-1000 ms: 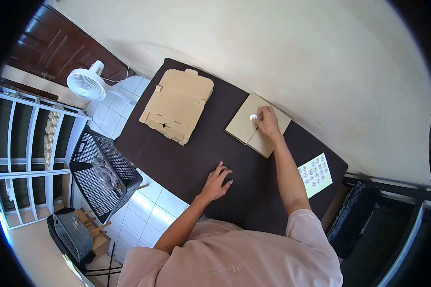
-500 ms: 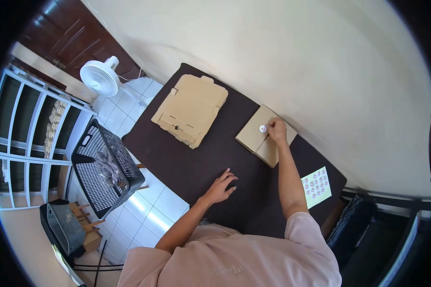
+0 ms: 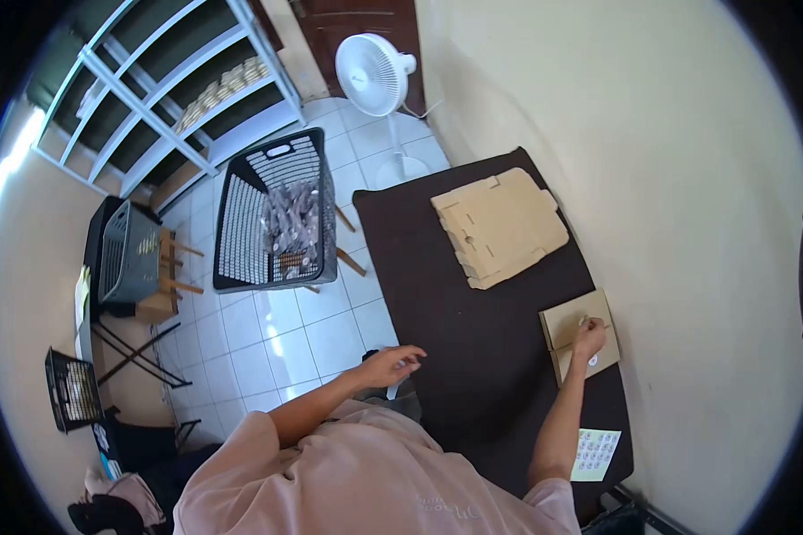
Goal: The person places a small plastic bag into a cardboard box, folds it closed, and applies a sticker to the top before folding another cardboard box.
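Observation:
My right hand (image 3: 590,339) is over a closed cardboard box (image 3: 562,323) near the wall, its fingers pinched together on the lid; what they hold, if anything, is too small to name. A round white sticker (image 3: 592,360) shows on the box just below that hand. My left hand (image 3: 393,366) hovers at the table's left edge, fingers apart and holding nothing. Flat, unfolded cardboard (image 3: 501,227) lies farther up the dark table (image 3: 455,357). A sheet of round stickers (image 3: 595,453) rests beside my right forearm.
Left of the table stands a black basket (image 3: 328,223) of plastic-wrapped items. Behind it are a white fan (image 3: 372,75) and metal shelves (image 3: 187,80). A grey basket (image 3: 127,254) and a small black basket (image 3: 73,390) are at the far left. The wall borders the table's right.
The view has turned toward the left, bringing more of the shelves and floor into sight. My right hand has shifted on the box, and my left hand has moved to the table's edge.

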Available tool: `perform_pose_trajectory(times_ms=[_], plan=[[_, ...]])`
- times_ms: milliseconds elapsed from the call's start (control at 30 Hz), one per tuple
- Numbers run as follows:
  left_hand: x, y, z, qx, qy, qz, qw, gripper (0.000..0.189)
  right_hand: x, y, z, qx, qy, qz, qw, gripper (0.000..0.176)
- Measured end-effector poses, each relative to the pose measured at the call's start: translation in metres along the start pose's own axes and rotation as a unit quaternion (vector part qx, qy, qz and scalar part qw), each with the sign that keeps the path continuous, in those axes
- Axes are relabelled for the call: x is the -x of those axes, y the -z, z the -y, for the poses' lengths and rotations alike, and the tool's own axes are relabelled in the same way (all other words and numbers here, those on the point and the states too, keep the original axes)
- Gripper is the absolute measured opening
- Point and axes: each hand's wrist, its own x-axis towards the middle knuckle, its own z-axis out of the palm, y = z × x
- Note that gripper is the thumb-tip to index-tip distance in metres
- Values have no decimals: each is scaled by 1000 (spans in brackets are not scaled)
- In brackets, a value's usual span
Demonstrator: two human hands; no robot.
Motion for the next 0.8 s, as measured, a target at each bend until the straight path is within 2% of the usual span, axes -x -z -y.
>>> perform_pose_trajectory(times_ms=[33,100,167,233,300,367,433,567,633,667,733,800], plan=[[15,8,10,6,25,-30,999,29,12,-6,15,-41,-8,22,999,25],[42,23,26,1,51,-54,997,29,35,-29,52,-58,35,43,997,36],[61,39,37,-8,72,-70,995,28,51,-56,89,-235,-136,161,949,41],[76,53,43,-30,105,-94,990,26,63,-74,131,-263,-175,195,928,44],[84,69,50,-19,106,-112,988,25,61,-95,156,-247,-191,180,933,41],[90,83,58,-7,108,-126,986,24,58,-131,149,-231,-209,164,936,38],[97,105,67,-7,112,-144,983,23,44,-168,122,-66,-129,112,983,34],[112,144,105,5,93,-177,980,22,50,-140,162,-36,-164,78,983,27],[117,167,115,-23,115,-199,973,22,53,-133,172,-67,-228,113,965,15],[119,176,121,-20,109,-210,971,21,53,-129,178,-65,-224,105,967,15],[122,196,132,-9,106,-214,971,20,52,-129,181,-141,-290,108,940,11],[128,215,142,-6,100,-222,970,19,48,-122,194,-87,-300,92,946,14]])
